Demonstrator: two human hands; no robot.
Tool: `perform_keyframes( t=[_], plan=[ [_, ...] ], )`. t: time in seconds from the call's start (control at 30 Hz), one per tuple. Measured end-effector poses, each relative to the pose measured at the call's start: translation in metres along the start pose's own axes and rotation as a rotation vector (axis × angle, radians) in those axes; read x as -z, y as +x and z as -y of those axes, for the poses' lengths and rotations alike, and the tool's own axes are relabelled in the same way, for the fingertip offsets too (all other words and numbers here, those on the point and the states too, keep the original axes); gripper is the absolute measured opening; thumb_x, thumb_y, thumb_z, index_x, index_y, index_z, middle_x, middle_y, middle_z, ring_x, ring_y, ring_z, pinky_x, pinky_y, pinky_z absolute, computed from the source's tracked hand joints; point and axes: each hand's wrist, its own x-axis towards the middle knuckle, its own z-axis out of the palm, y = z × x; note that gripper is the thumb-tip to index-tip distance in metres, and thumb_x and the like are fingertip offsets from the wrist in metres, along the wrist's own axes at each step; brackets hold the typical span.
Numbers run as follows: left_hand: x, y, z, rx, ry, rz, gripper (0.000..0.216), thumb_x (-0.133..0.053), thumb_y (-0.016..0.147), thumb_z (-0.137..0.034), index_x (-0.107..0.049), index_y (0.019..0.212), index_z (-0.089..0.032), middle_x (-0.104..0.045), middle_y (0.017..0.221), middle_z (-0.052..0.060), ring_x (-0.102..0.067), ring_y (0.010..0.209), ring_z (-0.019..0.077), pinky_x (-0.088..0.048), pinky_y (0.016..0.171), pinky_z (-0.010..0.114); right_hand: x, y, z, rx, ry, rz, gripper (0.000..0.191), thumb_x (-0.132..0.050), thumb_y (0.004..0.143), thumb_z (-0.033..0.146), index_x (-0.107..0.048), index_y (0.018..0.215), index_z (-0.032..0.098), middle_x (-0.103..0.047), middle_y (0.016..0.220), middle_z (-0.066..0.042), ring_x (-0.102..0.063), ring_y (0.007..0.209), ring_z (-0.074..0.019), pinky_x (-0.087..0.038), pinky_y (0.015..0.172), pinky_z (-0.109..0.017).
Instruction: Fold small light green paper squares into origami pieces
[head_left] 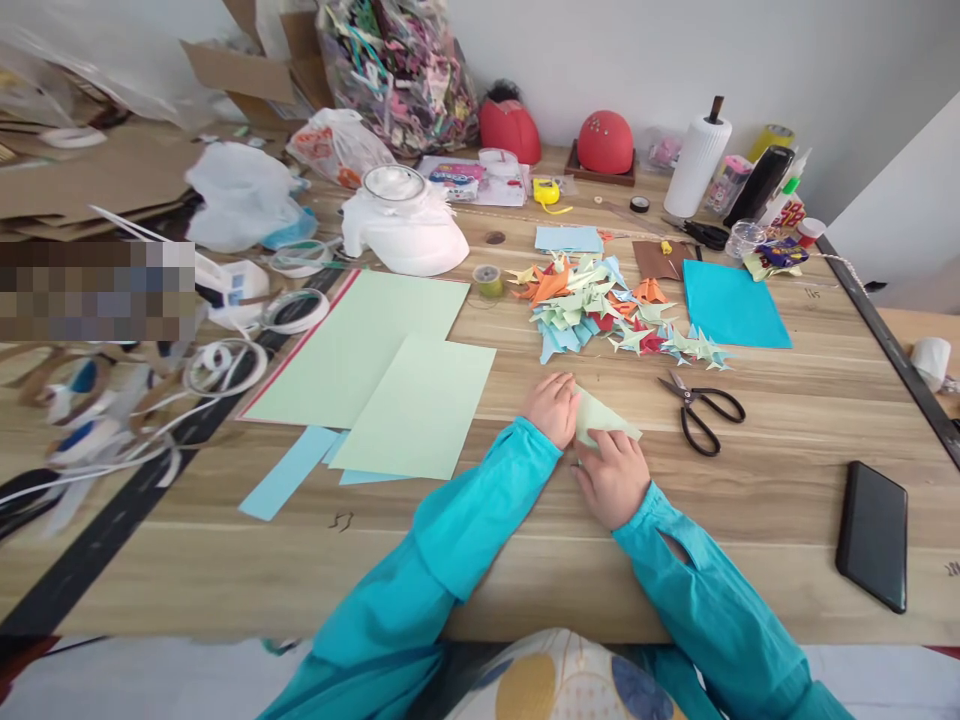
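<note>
My left hand [553,410] lies fairly flat, my right hand [613,478] loosely curled, on the folded pale-green paper [601,412]; I can't tell whether either pinches it. Open tabletop [757,540] separates them from the scissors [700,418] and near edge. Fingers hide the paper's left and lower edges.

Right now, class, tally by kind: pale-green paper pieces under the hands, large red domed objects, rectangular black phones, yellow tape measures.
Pale-green paper piece under left hand and right hand: 1
Large red domed objects: 2
Black phone: 1
Yellow tape measure: 1
Total: 5
</note>
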Motion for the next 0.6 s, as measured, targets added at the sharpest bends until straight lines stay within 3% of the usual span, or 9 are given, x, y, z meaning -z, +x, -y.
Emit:
perform_keyframes(
  t=[0.1,0.4,0.6],
  plan=[
    [0.002,-0.003,0.008,0.026,-0.036,-0.052,0.034,-0.036,0.084,-0.024,-0.059,0.106,-0.009,-0.06,0.111,0.015,-0.052,0.104,0.0242,-0.043,0.091,0.041,-0.004,-0.001,-0.004,0.041,0.039,-0.076,0.027,-0.05,0.081,0.027,-0.062,0.104,0.02,-0.056,0.109,-0.009,-0.045,0.099,-0.0244,-0.038,0.084,-0.038],
    [0.009,-0.007,0.006,-0.003,-0.037,0.087,0.037,-0.046,0.08,-0.036,-0.059,0.106,-0.013,-0.06,0.106,0.013,-0.05,0.098,0.0275,-0.039,0.085,0.043,-0.012,0.002,-0.022,0.114,0.131,-0.2,0.035,-0.047,0.072,0.011,-0.062,0.103,0.015,-0.06,0.106,-0.01,-0.048,0.105,-0.0234,-0.037,0.093,-0.039],
    [0.016,-0.01,0.001,0.021,0.02,0.184,0.054,-0.05,0.075,-0.052,-0.058,0.109,-0.01,-0.056,0.092,0.014,-0.05,0.085,0.0267,-0.041,0.074,0.039,-0.013,0.004,-0.033,0.099,0.154,-0.258,0.038,-0.044,0.067,0.005,-0.064,0.097,0.016,-0.062,0.102,-0.009,-0.05,0.104,-0.022,-0.04,0.09,-0.038]
  ],
)
